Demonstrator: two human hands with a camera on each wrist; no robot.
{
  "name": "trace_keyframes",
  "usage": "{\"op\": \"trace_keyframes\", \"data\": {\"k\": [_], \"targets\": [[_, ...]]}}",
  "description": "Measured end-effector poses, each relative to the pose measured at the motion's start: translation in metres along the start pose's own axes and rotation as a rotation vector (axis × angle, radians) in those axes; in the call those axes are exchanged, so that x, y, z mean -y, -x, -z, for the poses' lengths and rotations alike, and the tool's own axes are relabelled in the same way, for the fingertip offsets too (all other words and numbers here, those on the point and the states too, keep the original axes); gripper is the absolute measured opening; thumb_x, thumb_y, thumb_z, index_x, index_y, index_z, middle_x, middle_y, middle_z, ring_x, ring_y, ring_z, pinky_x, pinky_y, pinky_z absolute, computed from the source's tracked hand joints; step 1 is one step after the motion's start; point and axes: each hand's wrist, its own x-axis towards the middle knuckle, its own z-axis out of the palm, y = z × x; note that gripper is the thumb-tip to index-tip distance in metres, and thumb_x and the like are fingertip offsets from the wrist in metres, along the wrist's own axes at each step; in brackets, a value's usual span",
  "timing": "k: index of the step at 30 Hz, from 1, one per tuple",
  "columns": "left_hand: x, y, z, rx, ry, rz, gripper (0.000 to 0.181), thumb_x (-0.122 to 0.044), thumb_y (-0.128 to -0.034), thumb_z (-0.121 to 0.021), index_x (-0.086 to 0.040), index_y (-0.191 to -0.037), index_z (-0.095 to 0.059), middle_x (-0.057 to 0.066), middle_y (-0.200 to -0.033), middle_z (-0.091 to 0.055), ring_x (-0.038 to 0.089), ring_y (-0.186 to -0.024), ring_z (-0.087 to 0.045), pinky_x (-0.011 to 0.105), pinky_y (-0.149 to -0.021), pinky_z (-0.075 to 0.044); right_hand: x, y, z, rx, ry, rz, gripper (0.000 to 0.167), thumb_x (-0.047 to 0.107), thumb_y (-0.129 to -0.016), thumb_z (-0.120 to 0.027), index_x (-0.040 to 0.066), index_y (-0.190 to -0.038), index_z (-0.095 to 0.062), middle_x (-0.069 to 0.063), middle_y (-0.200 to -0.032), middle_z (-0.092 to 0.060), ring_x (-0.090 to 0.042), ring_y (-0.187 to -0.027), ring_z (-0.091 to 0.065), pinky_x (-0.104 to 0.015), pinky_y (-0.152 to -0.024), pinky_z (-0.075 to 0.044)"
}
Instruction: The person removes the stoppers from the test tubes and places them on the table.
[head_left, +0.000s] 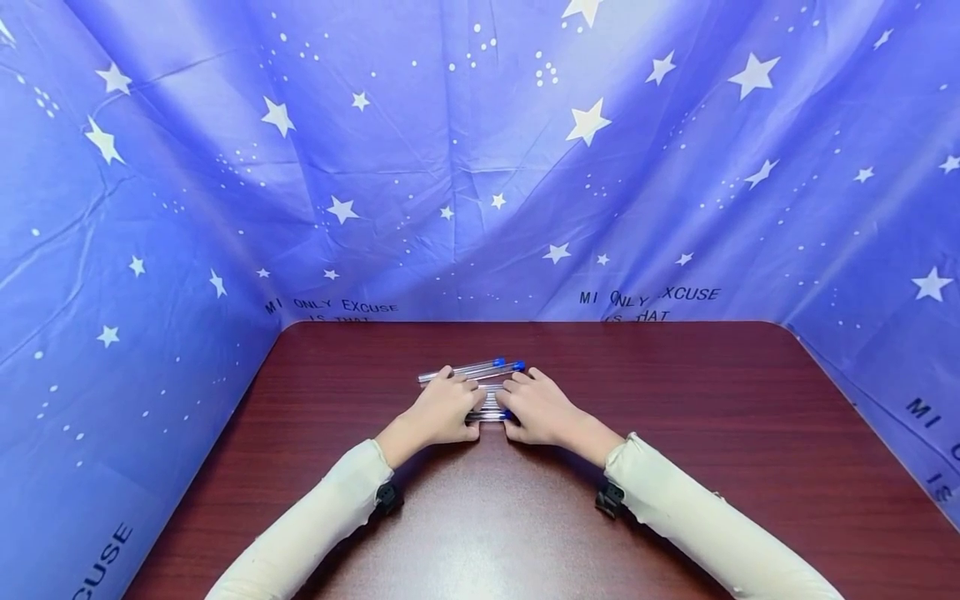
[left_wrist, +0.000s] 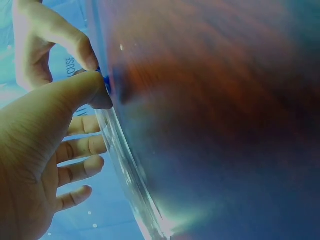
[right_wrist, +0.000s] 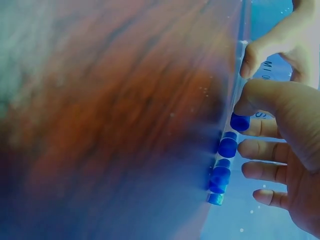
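Several clear-barrelled pens [head_left: 491, 402] with blue ends lie side by side on the table between the two hands. My left hand [head_left: 444, 408] pinches the nearest pen toward its left part, thumb on the near side. At its blue end, my right hand [head_left: 543, 408] pinches the same pen. In the right wrist view, blue pen ends [right_wrist: 227, 147] line up by the right fingers [right_wrist: 262, 150], whose tips reach over the pens. Two more pens [head_left: 468, 372] slant at the far side, near the left fingertips. Both hands partly cover the group.
The dark red wooden table [head_left: 675, 400] extends around the hands. Blue cloth [head_left: 450, 167] with white stars hangs behind it and along both sides. A black wrist camera strap [head_left: 387, 497] shows beneath the left sleeve, another strap [head_left: 610, 500] beneath the right.
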Motion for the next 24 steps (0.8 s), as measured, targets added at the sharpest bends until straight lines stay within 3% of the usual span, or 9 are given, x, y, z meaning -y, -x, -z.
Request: {"op": "trace_keyframes", "data": {"k": [11, 24], "targets": [[0.006, -0.006, 0.010, -0.116, 0.004, -0.011, 0.025, -0.035, -0.0758, -0.072, -0.019, -0.086, -0.057, -0.008, -0.081, -0.065, 0.015, -0.083, -0.062, 0.037, -0.084, -0.043, -0.012, 0.000, 0.016, -0.073, -0.053, -0.019, 0.022, 0.028, -0.078, -0.076, 0.016, -0.082, -0.058, 0.005, -0.079, -0.058, -0.018, -0.079, -0.054, -0.036, -0.075, -0.040], [0.013, -0.023, 0.043, -0.389, 0.054, -0.029, 0.024, -0.033, -0.0780, -0.070, -0.017, -0.094, -0.061, -0.003, -0.088, -0.066, 0.020, -0.083, -0.064, 0.038, -0.084, -0.045, -0.032, 0.003, 0.060, -0.193, -0.156, -0.074, 0.018, 0.023, -0.080, -0.076, 0.015, -0.090, -0.063, 0.004, -0.074, -0.053, -0.015, -0.076, -0.051, -0.036, -0.076, -0.041]]}}
